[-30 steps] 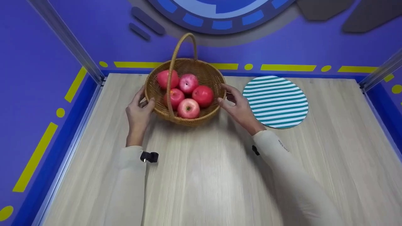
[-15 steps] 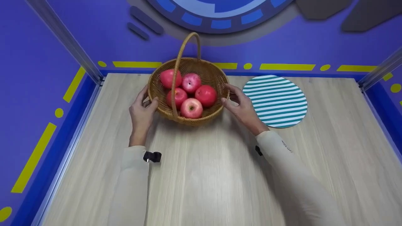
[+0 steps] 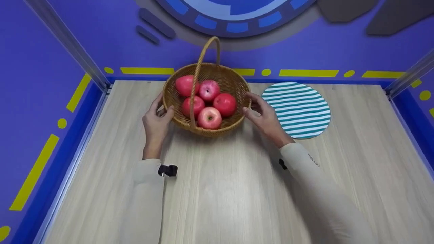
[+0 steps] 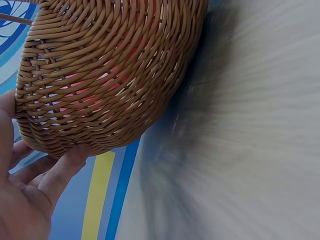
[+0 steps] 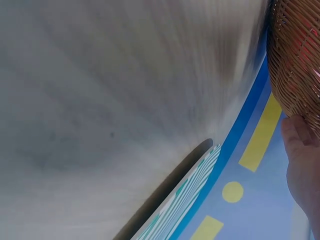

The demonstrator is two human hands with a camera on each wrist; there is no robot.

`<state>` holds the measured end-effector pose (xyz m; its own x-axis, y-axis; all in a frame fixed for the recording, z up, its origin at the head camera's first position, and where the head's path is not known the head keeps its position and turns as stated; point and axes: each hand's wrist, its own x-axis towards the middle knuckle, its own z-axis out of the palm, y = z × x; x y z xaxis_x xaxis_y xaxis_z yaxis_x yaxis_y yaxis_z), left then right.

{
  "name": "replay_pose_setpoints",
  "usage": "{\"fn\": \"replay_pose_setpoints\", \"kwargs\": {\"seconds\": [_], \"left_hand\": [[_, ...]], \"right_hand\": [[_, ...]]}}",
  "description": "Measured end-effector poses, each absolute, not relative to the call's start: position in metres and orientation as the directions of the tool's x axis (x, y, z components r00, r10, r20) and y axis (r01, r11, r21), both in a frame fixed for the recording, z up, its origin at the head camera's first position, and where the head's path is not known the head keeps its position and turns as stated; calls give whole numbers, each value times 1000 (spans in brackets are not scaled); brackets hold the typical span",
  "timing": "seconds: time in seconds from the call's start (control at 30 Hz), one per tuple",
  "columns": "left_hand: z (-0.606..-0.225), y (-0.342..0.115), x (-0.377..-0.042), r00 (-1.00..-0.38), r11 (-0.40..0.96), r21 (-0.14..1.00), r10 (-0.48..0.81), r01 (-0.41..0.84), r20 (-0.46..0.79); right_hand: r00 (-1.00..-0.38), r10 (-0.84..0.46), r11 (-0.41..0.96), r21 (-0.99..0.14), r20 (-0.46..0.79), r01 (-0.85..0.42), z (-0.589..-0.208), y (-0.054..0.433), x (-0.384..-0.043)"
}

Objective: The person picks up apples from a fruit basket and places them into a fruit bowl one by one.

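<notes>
A brown wicker basket (image 3: 234,84) with a tall arched handle holds several red apples (image 3: 209,118). It hangs a little above the table, as the gap beneath it in the left wrist view shows. On its left side, my left hand (image 3: 156,123) grips the rim between thumb and fingers; in the left wrist view that hand (image 4: 30,195) has fingertips against the weave. My right hand (image 3: 266,118) holds the opposite rim the same way. In the right wrist view the basket (image 5: 295,65) is partly cut off by the frame edge.
Just right of my right hand lies a round mat (image 3: 301,112) with teal and white stripes on the wooden table (image 3: 217,189). Blue panels (image 3: 305,51) with yellow markings stand behind and at both sides.
Both hands have carried the basket of apples a short way to the right, toward the striped mat. The mat stays in place.
</notes>
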<state>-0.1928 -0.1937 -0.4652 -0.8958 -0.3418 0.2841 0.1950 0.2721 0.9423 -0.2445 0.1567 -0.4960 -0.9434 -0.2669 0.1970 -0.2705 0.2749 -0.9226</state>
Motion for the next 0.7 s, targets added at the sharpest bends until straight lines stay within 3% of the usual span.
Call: {"fn": "replay_pose_setpoints", "kwargs": {"seconds": [0.1, 0.7], "left_hand": [[-482, -197, -202, -891, 290, 936, -343, 199, 296], [-489, -189, -201, -888, 212, 958, -378, 192, 262]], "right_hand": [[-938, -273, 260, -923, 211, -284, -496, 161, -244], [-944, -270, 325, -905, 189, -275, -489, 164, -241]]}}
